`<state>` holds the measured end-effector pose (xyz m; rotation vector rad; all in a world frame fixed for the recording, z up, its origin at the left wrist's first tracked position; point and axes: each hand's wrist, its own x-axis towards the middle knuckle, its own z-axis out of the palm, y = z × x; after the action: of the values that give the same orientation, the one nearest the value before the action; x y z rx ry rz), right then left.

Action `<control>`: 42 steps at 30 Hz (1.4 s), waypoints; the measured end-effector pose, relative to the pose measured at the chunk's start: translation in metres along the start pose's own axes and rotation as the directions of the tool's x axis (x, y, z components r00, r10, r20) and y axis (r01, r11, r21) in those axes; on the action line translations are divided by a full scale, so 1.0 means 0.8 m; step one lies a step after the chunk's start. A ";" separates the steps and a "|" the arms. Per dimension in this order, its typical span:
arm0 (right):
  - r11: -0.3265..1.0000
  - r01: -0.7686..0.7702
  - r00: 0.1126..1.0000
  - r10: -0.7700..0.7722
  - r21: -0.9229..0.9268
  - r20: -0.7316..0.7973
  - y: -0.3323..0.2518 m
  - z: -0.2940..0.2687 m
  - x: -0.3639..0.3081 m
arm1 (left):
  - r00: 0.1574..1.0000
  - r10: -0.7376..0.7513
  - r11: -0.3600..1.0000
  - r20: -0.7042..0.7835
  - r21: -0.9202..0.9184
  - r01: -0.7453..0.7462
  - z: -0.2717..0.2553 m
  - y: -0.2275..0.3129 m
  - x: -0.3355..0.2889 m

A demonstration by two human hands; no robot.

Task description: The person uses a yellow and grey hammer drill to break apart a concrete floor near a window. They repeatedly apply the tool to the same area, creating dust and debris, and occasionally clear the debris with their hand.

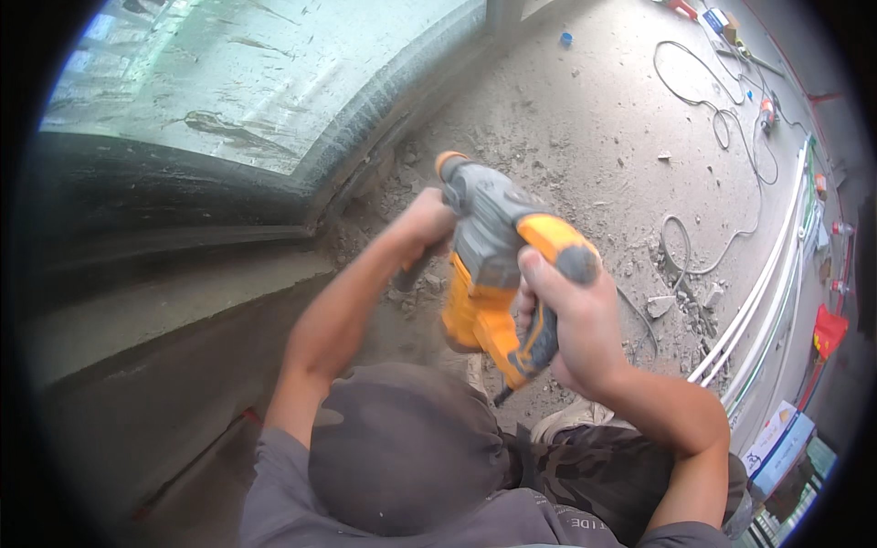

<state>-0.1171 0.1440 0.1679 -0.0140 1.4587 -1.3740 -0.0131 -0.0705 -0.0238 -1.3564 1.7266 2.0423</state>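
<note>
1. The yellow-and-grey rotary hammer [491, 219] is held up over the floor [566, 119], toward its left edge, where a dark window frame [183, 203] meets it.
2. The left hand [429, 217] is closed around the dark side handle [413, 272], close behind the tool's orange-ringed front end [449, 162].
3. The right hand [580, 315] is wrapped around the rear handle [539, 342], its thumb lying up against the yellow housing.
4. The front end points away from the person, toward the foot of the frame; motion blurs the tool, so I cannot tell for sure whether a bit touches anything.
5. Grey rubble [425, 297] lies along the floor's left edge, beneath and beside the tool.
6. Behind the frame, a streaked, dusty glass pane [228, 91] fills the upper left.
7. More broken chunks [660, 306] lie to the right of the tool, near a light shoe [571, 417].
8. A thin grey cord [759, 196] loops across the floor toward its far right corner.
9. White pipes [763, 283] run along the floor's right edge, with a red-and-yellow bag [829, 331] beyond them and a blue-and-white box [781, 443] by their near end.
10. A small blue cap [566, 39] sits on the floor's far part.
</note>
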 end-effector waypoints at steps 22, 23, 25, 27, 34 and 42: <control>0.992 -0.089 0.996 0.089 -0.091 -0.003 -0.106 -0.006 0.035 | 0.957 0.263 0.964 -0.122 -0.004 -0.266 0.046 0.021 0.003; 0.993 -0.084 0.996 0.083 -0.088 -0.023 -0.106 -0.014 0.024 | 0.961 0.245 0.969 -0.126 0.059 -0.240 0.052 0.026 -0.010; 0.993 -0.090 0.994 0.084 -0.078 -0.073 -0.105 -0.029 0.002 | 0.997 0.075 0.994 -0.014 0.081 -0.074 0.060 0.051 -0.033; 0.987 -0.102 0.991 0.090 -0.124 -0.094 -0.115 -0.032 0.001 | 0.998 0.036 0.999 0.052 -0.024 -0.035 0.061 0.065 -0.035; 0.907 -0.056 0.998 0.067 -0.418 0.013 -0.204 0.013 0.115 | 0.995 -0.034 0.934 0.093 -0.350 0.065 0.028 0.081 -0.004; 0.830 0.032 0.982 0.078 -0.557 0.173 -0.303 -0.023 0.263 | 0.997 -0.018 0.806 0.081 -0.589 0.063 0.034 0.115 0.059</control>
<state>-0.3667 -0.0563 0.1993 -0.4911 1.6423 -0.8525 -0.1116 -0.0978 0.0077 -1.4120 1.0358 2.6983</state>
